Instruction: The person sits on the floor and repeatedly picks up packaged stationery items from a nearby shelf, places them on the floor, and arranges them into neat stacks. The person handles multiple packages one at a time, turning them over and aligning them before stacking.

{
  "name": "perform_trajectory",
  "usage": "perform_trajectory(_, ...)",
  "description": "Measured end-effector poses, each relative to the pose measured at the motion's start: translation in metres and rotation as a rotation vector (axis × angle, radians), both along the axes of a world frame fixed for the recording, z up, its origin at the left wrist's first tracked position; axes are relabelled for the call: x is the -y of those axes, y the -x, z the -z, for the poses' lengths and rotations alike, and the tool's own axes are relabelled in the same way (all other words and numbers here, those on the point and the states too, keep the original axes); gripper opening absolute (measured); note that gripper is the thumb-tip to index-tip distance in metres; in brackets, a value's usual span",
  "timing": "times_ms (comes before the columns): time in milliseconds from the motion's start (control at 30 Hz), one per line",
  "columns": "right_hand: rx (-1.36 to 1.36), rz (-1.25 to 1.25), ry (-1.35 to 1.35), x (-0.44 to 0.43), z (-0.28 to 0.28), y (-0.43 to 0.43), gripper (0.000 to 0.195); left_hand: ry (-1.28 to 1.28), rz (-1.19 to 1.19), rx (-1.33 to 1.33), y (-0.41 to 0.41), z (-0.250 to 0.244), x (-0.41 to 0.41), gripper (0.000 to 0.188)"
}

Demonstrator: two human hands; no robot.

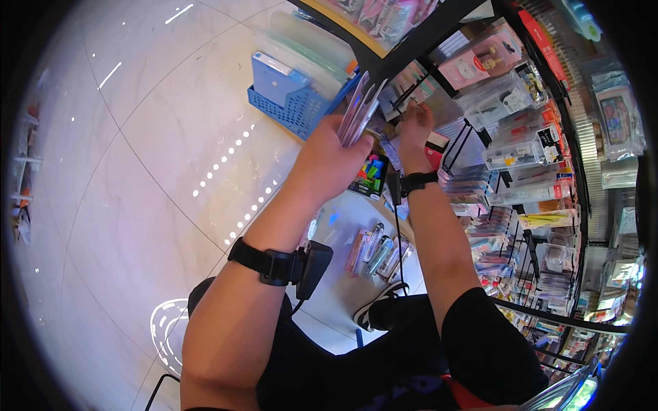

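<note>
My left hand (329,159) grips a small stack of flat, clear-wrapped packets (360,110), held on edge and slightly fanned. To its right, my right hand (415,133) reaches in among the display hooks, fingers curled close to a black hook (411,95). Behind those fingers hangs a flat clear packet with pastel contents (422,85). Whether the fingertips pinch anything is hidden. Below and between the hands lies a black-framed pack of bright coloured pieces (371,175). A red box (437,149) sits just beside my right wrist.
A blue perforated basket (293,110) holding folders and a blue box stands beyond my left hand. Racks of hanging packaged goods (524,149) line the right side. Packaged pens (378,251) lie low near my shoe (367,311). A dark shelf post (385,67) rises ahead.
</note>
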State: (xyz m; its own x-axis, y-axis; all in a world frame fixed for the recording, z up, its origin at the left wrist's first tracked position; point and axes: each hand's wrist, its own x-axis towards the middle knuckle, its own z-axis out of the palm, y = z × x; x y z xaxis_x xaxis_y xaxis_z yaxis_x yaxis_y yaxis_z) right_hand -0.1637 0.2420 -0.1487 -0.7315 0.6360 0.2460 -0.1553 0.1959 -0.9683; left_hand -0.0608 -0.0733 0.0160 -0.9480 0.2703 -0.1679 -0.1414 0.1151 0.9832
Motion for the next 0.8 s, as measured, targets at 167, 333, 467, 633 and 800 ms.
perform_trajectory(167, 0.011, -0.061, 0.022, 0.046, -0.011, -0.037, 0.022, 0.022, -0.064, -0.013, 0.007, 0.024, 0.0, 0.053)
perform_trajectory(333, -0.009, -0.16, 0.061, 0.083, -0.029, -0.081, 0.017, 0.127, -0.055, -0.047, 0.011, 0.02, 0.009, 0.05)
perform_trajectory(467, -0.041, -0.215, 0.155, 0.095, -0.043, -0.1, 0.014, 0.215, -0.077, -0.085, 0.006, -0.002, 0.018, 0.049)
perform_trajectory(633, 0.029, -0.269, 0.237, 0.091, -0.055, -0.113, 0.013, 0.204, -0.057, -0.077, 0.006, -0.006, 0.027, 0.053)
perform_trajectory(800, 0.109, -0.464, 0.497, 0.109, -0.098, -0.145, 0.015, 0.206, 0.041, -0.031, 0.005, -0.005, 0.03, 0.061)
